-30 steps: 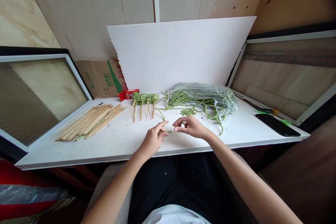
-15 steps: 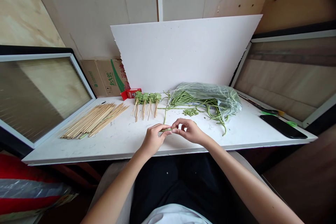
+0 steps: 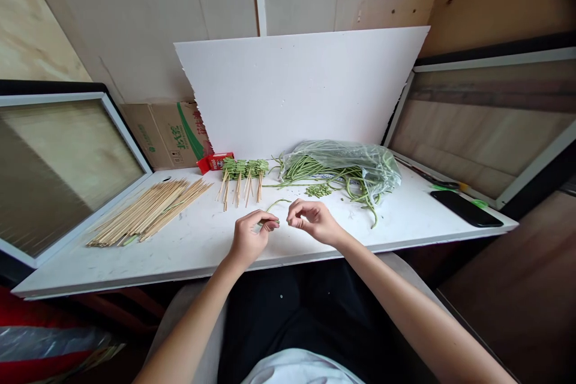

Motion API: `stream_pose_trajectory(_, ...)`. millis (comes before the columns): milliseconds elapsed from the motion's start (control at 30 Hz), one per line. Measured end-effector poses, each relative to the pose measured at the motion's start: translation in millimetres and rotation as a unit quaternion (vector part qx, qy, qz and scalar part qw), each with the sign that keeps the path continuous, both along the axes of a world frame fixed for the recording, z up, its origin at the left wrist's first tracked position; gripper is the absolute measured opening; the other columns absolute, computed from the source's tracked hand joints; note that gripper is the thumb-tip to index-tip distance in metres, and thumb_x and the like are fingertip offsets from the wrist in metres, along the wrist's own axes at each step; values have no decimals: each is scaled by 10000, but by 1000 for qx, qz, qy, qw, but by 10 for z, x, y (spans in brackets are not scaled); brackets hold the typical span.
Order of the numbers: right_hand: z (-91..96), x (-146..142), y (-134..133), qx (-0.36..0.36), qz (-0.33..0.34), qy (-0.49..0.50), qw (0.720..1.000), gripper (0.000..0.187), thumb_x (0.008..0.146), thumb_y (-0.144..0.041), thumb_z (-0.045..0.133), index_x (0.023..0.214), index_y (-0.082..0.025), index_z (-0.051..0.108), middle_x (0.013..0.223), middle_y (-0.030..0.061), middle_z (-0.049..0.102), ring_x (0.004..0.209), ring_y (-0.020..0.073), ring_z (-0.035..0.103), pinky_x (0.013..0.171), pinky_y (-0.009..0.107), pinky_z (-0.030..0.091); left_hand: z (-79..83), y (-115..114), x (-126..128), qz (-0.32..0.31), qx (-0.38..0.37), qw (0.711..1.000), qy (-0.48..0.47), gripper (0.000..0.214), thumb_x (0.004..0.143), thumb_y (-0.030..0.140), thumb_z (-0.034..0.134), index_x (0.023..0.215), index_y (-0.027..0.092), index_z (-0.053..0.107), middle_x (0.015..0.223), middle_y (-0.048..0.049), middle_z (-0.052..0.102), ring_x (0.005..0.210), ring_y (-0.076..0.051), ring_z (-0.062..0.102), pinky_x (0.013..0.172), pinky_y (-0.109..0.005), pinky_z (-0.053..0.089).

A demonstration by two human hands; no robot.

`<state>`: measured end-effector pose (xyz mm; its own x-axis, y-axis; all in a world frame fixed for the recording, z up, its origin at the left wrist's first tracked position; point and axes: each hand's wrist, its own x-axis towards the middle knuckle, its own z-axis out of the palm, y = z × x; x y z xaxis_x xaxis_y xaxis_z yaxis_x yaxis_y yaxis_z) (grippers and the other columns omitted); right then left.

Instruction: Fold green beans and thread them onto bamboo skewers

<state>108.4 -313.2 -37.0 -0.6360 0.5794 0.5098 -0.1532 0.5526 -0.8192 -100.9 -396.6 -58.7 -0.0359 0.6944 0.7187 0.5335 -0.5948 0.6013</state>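
My left hand [image 3: 249, 238] is closed on a long green bean [image 3: 278, 201], whose thin end curves up and away past the fingers. Just to its right, my right hand [image 3: 316, 222] is held in a pinch, apart from the left; whatever sits between its fingertips is too small to make out. Beyond the hands lies a small heap of short bean pieces [image 3: 318, 190]. Several skewered bean bundles [image 3: 245, 168] rest at the back, their sticks pointing toward me.
Bare bamboo skewers [image 3: 148, 210] are piled on the left of the white table [image 3: 207, 252]. A plastic bag [image 3: 382, 168] of long beans lies at the back right, near a black phone [image 3: 467, 208]. A white board [image 3: 297, 90] and a cardboard box [image 3: 164, 135] stand behind.
My hands have drawn apart, the right one coming off the bean. The bean's free end now bends to the right instead of standing straight. The whole view has shifted slightly.
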Motion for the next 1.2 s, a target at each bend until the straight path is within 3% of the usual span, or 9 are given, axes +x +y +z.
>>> stream_pose_trajectory(133, -13, 247, 343, 80, -162, -60, 982, 400, 921, -603, 736, 940, -214, 826, 950, 110, 777, 910, 250, 673, 777, 364, 511, -14, 36, -29, -21, -38, 999, 16, 134, 971, 322, 742, 976, 198, 793, 893, -62, 793, 791, -177, 723, 778, -299, 571)
stream_pose_trajectory(233, -138, 526, 720, 170, -322, -138, 921, 377, 925, -580, 725, 945, -225, 852, 918, 113, 774, 925, 283, 644, 894, 436, 498, -52, 51, -4, -38, -57, 997, 40, 177, 972, 360, 744, 994, 194, 801, 884, -70, 786, 764, -172, 697, 718, -287, 546)
stream_pose_trajectory(400, -409, 840, 1091, 95, -411, -285, 860, 281, 902, -455, 742, 877, -202, 861, 890, 118, 791, 840, 280, 682, 805, 382, 496, -125, 73, 34, -43, -72, 995, 59, 194, 985, 361, 724, 985, 184, 804, 896, -74, 755, 640, -127, 563, 621, -272, 474)
stream_pose_trajectory(533, -483, 876, 1087, 12, -382, -360, 851, 271, 866, -457, 778, 817, -199, 843, 832, 102, 791, 719, 237, 676, 645, 320, 453, -130, 67, 38, -40, -94, 993, 65, 220, 1033, 325, 641, 1024, 173, 799, 956, -85, 714, 664, -123, 550, 625, -268, 470)
stream_pose_trajectory(633, -456, 901, 1082, 15, -336, -376, 863, 462, 929, -584, 685, 767, -168, 804, 730, 101, 757, 644, 221, 641, 603, 311, 443, -91, 41, 44, -32, -103, 990, 90, 251, 1058, 288, 568, 1080, 173, 791, 962, -82, 678, 700, -133, 564, 676, -281, 502)
stream_pose_trajectory(800, -362, 950, 1108, -21, -293, -339, 894, 623, 1058, -612, 448, 850, -142, 800, 854, 145, 800, 754, 248, 709, 712, 320, 519, -39, 10, 70, -40, -99, 989, 101, 290, 1058, 222, 506, 1174, 184, 770, 1002, -94, 673, 813, -171, 649, 747, -311, 566)
stream_pose_trajectory(933, -253, 845, 1007, 24, -282, -278, 918, 497, 1021, -576, 565, 984, -157, 830, 943, 129, 815, 839, 259, 735, 760, 328, 533, -71, 27, 73, -35, -84, 992, 85, 253, 1046, 250, 565, 1207, 203, 755, 1078, -104, 731, 961, -206, 717, 866, -354, 612)
stream_pose_trajectory(1067, -61, 598, 700, 24, -160, -209, 964, 460, 902, -594, 747, 1076, -177, 836, 1046, 115, 818, 881, 243, 748, 717, 294, 524, -129, 59, 54, -22, -104, 994, 28, 265, 992, 272, 681, 1244, 202, 722, 991, -70, 779, 805, -182, 756, 833, -351, 646)
stream_pose_trajectory(1200, 89, 324, 309, 23, -8, -192, 981, 441, 855, -574, 818, 1094, -203, 833, 1018, 89, 826, 926, 228, 744, 740, 280, 500, -157, 69, 64, -22, -121, 992, -7, 302, 935, 266, 764, 1231, 222, 724, 981, -56, 802, 856, -199, 785, 853, -347, 654)
